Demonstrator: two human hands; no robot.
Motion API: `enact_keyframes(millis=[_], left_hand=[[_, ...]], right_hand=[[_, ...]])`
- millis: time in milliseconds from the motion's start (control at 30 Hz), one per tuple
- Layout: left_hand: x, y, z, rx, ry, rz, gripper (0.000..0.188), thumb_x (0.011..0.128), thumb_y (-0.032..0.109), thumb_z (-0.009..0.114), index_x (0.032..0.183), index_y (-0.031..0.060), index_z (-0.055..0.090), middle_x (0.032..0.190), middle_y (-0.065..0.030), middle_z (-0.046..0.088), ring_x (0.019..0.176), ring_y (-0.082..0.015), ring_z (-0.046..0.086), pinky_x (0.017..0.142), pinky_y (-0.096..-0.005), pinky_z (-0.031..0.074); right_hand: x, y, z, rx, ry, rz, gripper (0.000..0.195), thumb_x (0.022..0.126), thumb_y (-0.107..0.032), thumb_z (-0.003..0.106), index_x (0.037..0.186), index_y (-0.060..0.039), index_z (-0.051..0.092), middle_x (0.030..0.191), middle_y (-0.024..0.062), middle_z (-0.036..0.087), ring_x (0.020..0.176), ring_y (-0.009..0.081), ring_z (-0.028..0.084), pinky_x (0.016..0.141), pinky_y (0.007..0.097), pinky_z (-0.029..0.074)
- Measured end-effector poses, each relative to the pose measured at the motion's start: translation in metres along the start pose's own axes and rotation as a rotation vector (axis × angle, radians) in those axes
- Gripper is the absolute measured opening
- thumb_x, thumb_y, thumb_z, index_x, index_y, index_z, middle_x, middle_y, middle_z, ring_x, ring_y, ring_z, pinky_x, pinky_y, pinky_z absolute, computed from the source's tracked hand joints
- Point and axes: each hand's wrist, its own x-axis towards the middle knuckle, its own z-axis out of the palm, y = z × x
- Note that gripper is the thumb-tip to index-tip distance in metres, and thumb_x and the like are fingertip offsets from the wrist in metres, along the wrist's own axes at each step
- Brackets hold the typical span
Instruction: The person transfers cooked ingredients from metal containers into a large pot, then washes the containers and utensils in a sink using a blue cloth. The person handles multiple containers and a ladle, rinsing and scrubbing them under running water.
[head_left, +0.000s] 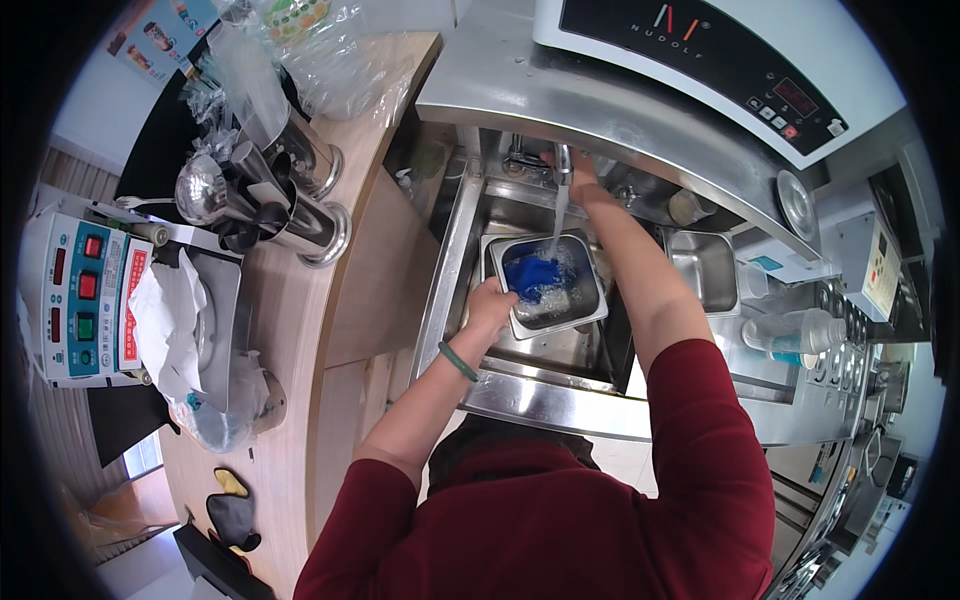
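Observation:
My left hand (491, 309) grips the near left rim of a rectangular stainless steel pan (600, 304) over the sink (491, 367). A blue cloth (531, 277) lies in bubbling water inside the pan. Water runs from the metal faucet (562, 166) into it. Another metal rim shows beneath the pan's far left side. My right hand (579, 169) reaches behind the faucet, under the steel shelf; its fingers are partly hidden, so its hold cannot be made out.
A steel shelf (480, 82) overhangs the sink's back and carries a white machine (720, 45). Left of the sink, a wooden counter (292, 322) holds metal utensil holders (330, 232) and a sealing machine (82, 300). A second steel pan (701, 270) and a clear plastic pitcher (787, 330) are at right.

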Motion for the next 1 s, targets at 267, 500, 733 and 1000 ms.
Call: enact_keyframes(millis=[267,500,733,1000], left_hand=[[-0.003,0.010,0.004,-0.049,-0.022,-0.048,0.009,0.071,0.000,0.055,0.079,0.0027,0.054,0.065,-0.0024,0.052,0.048,-0.0110,0.049,0.036,-0.0259,0.039],[0.001,0.009,0.001,-0.027,0.016,-0.049,0.009,0.070,-0.001,0.055,0.077,0.0029,0.053,0.064,-0.0024,0.050,0.048,-0.0113,0.049,0.036,-0.0265,0.040],[-0.001,0.008,0.004,-0.103,0.010,-0.065,0.011,0.071,-0.002,0.055,0.081,0.0026,0.055,0.067,-0.0038,0.054,0.051,-0.0134,0.053,0.038,-0.0272,0.044],[0.016,-0.008,-0.003,-0.116,0.051,-0.055,0.009,0.072,0.000,0.056,0.079,0.0051,0.055,0.067,-0.0033,0.056,0.050,-0.0124,0.053,0.036,-0.0245,0.041]], right_hand=[[0.037,0.070,0.045,0.181,0.247,-0.063,0.027,0.090,-0.020,0.049,0.107,0.0007,0.051,0.095,0.0136,0.059,0.079,0.0243,0.063,0.067,0.0282,0.057],[0.031,0.042,0.039,0.089,0.029,0.077,0.037,0.089,-0.030,0.043,0.114,-0.0042,0.047,0.111,0.0154,0.049,0.097,0.0266,0.050,0.081,0.0329,0.043],[0.027,0.020,0.009,-0.011,0.036,0.059,0.037,0.088,-0.032,0.042,0.112,-0.0059,0.050,0.112,0.0174,0.050,0.101,0.0300,0.049,0.085,0.0364,0.041],[-0.018,-0.082,-0.047,-0.347,-0.167,0.091,0.037,0.087,-0.034,0.040,0.109,-0.0078,0.055,0.114,0.0198,0.052,0.106,0.0338,0.049,0.089,0.0403,0.039]])
